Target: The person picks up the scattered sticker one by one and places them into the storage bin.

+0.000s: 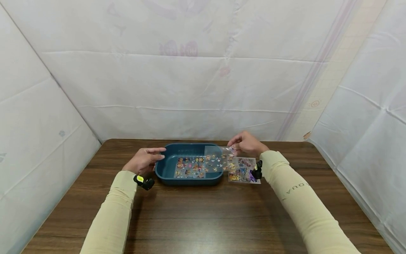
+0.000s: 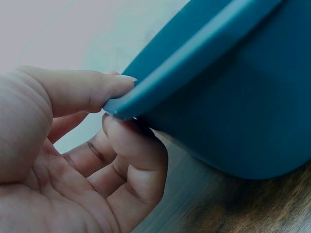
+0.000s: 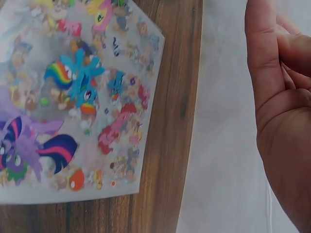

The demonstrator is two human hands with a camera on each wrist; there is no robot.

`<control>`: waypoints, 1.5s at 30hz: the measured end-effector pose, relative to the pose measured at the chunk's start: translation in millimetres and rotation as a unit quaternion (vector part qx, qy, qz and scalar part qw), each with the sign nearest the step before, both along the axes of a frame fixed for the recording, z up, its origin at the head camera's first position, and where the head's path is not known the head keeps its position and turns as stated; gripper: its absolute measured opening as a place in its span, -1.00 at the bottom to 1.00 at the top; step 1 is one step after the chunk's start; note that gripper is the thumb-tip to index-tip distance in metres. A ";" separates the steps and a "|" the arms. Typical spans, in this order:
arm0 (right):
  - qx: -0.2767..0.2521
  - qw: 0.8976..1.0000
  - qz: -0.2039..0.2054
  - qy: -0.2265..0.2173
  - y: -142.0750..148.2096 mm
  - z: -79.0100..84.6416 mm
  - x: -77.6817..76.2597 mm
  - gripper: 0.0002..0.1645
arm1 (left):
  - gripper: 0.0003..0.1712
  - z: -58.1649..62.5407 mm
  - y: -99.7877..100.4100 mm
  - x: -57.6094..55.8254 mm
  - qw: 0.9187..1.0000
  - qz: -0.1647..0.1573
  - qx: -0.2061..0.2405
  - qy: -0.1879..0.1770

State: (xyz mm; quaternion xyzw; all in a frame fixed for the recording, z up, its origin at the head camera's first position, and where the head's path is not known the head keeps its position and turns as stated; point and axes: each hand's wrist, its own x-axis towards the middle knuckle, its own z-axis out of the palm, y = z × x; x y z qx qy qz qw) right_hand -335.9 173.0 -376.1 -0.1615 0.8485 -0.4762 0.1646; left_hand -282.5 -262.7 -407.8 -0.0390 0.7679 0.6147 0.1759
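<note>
A teal plastic basin (image 1: 187, 181) stands at the table's far side. My left hand (image 1: 142, 159) pinches its left rim, thumb on top and curled fingers below, as the left wrist view shows close up. One clear sticker sheet (image 1: 190, 167) with cartoon figures lies inside. My right hand (image 1: 247, 143) pinches the corner of another clear sticker sheet (image 1: 217, 158), which reaches over the basin's right rim. Beneath that hand, on the table, lie more sticker sheets (image 1: 242, 171); colourful ponies show on the top one (image 3: 82, 77) in the right wrist view. The right fingertips are out of that view.
The brown wooden table (image 1: 196, 218) has its far edge close behind the basin. White sheeting (image 1: 196, 84) hangs behind and along both sides. A black wrist camera (image 1: 144, 182) sits low beside the basin's left end.
</note>
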 end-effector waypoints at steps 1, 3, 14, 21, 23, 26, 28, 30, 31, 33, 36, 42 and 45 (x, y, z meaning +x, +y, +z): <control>-0.001 1.000 0.000 -0.003 -1.6 1.1 0.9 -0.72 | -0.37 -0.2 -0.1 0.0 1.000 0.000 -0.001 0.000; -0.006 1.000 -0.003 -0.010 -4.7 2.6 2.0 -0.71 | -0.37 -0.5 0.0 -0.2 1.000 0.001 -0.001 0.000; -0.008 1.000 0.009 -0.018 -19.5 4.7 0.1 -0.68 | -0.38 -1.4 0.2 0.2 1.000 0.002 0.002 0.003; -0.016 1.000 0.022 -0.013 -25.8 5.4 -1.4 -0.69 | -0.38 -1.5 1.7 0.3 1.000 0.005 0.004 0.001; -0.020 0.999 0.024 -0.015 -27.7 6.3 -1.1 -0.69 | -0.38 -1.4 1.9 0.1 1.000 0.006 0.004 0.002; -0.023 0.999 0.027 -0.016 -31.1 7.7 -0.7 -0.69 | -0.39 -1.3 1.9 -0.3 1.000 0.004 0.002 0.003; -0.023 0.999 0.029 -0.016 -33.3 8.6 -0.7 -0.70 | -0.39 -1.2 2.0 -0.3 1.000 0.004 0.002 0.003; -0.024 0.999 0.031 -0.017 -35.9 8.8 -0.8 -0.70 | -0.39 -1.0 1.8 0.0 1.000 0.005 0.001 0.003; -0.024 0.999 0.032 -0.018 -37.1 8.7 -1.0 -0.70 | -0.39 -0.9 1.9 0.2 1.000 0.006 0.001 0.003; -0.024 0.999 0.034 -0.020 -39.7 8.9 -1.2 -0.70 | -0.40 -0.9 1.8 0.7 1.000 0.006 0.000 0.003; -0.023 0.999 0.034 -0.022 -44.2 9.0 -1.8 -0.70 | -0.39 -0.9 1.8 1.4 1.000 0.003 0.000 0.004; -0.024 0.999 0.042 -0.023 -54.7 11.5 -0.7 -0.70 | -0.39 -0.4 2.3 2.2 1.000 -0.002 0.001 0.007; -0.028 0.998 0.045 -0.028 -60.1 12.4 -0.6 -0.70 | -0.40 -0.6 3.0 2.6 1.000 0.001 0.003 0.004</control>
